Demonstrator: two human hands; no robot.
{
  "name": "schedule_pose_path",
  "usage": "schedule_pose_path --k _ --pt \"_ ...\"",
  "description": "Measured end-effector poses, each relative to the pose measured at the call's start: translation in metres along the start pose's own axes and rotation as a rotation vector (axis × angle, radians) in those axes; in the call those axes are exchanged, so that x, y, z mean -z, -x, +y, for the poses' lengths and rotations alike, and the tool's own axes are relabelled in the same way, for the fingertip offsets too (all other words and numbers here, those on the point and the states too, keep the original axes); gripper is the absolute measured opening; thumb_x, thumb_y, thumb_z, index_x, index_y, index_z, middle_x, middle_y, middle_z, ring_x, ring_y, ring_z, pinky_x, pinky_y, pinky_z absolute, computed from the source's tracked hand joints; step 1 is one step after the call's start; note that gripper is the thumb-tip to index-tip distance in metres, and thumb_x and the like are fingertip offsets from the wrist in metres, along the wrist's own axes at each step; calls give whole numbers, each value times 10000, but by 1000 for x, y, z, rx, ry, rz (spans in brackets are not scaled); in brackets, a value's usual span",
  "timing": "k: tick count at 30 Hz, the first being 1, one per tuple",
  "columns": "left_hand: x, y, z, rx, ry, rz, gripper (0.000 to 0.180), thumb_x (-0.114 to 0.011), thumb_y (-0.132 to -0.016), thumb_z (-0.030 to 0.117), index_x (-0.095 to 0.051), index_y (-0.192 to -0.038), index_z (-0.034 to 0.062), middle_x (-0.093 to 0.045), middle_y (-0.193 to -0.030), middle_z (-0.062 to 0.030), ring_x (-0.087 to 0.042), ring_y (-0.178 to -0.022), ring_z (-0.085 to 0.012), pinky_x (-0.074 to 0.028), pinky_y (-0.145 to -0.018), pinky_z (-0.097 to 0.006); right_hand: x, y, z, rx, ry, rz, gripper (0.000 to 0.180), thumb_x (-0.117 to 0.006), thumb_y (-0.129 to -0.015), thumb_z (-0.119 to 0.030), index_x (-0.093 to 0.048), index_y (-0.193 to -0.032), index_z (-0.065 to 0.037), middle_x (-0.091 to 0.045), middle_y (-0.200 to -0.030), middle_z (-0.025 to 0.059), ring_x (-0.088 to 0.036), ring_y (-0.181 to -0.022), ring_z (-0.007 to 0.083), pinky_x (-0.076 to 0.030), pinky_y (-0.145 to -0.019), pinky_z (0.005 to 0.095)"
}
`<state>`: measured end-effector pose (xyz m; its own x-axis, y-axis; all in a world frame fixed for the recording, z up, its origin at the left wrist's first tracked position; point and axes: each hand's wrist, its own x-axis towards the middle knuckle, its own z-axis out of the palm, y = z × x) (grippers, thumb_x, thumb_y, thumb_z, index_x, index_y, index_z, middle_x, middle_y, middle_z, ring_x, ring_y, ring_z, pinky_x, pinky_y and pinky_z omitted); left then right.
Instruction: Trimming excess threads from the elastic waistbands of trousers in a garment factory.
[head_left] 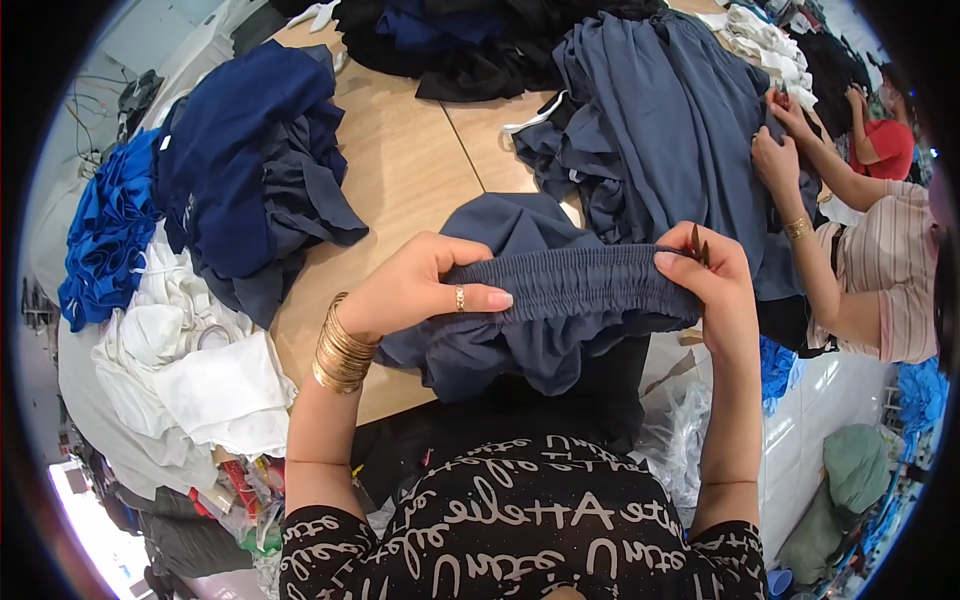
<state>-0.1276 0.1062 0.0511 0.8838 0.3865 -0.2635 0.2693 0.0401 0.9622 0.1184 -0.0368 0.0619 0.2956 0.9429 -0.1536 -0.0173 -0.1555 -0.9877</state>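
Observation:
A blue-grey garment with a gathered elastic waistband point(570, 283) is stretched sideways between my two hands, its loose cloth bunched behind and below the band. My left hand point(425, 285), with gold bangles at the wrist, pinches the band's left end, thumb on the near side. At the other end, my right hand point(712, 280) grips the band between thumb and fingers. The dark pointed blades of a small cutting tool, apparently thread snips point(699, 246), stick up from the right hand; the rest of the tool is hidden.
Piles of navy clothes point(235, 150), white cloth point(200, 350) and bright blue cloth point(110, 225) lie to the left on the wooden table point(400, 160). Far right, a co-worker's hands point(780, 150) touch a large grey garment heap point(650, 110). Black clothes point(480, 70) lie at the back.

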Motion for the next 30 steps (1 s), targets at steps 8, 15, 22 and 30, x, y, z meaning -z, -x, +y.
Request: schedule_pose_path --k 8,15,22,30 --pt "5 3 1 113 122 -62 231 -677 -838 188 -632 -931 -19 -594 -805 57 -475 -718 5 -419 -653 -166 17 -3 -5 -62 -86 66 46 -604 -750 -41 -608 -744 4 -581 -667 -10 -514 -583 39 -379 -559 172" --pt "7 5 7 84 155 -129 281 -720 -795 148 -621 -980 -38 -618 -841 29 -518 -743 -22 -436 -703 -178 29 -5 -2 -40 -54 106 41 -599 -735 -36 -606 -730 4 -576 -653 -10 -508 -569 40 -372 -546 172" --pt "6 1 4 69 137 -137 245 -717 -777 113 -618 -949 -30 -632 -829 7 -529 -717 -39 -435 -676 -187 36 -4 1 -6 -30 103 43 -602 -730 -35 -603 -726 8 -571 -658 -13 -503 -577 41 -366 -552 177" --pt "-17 -3 -10 -549 -829 685 291 -650 -644 -22 -635 -917 76 -589 -743 -76 -583 -645 -263 -456 -570 -296 19 19 14 874 769 -51 192 -665 -584 -48 -666 -772 -86 -562 -577 9 -536 -494 179 -393 -455 293"
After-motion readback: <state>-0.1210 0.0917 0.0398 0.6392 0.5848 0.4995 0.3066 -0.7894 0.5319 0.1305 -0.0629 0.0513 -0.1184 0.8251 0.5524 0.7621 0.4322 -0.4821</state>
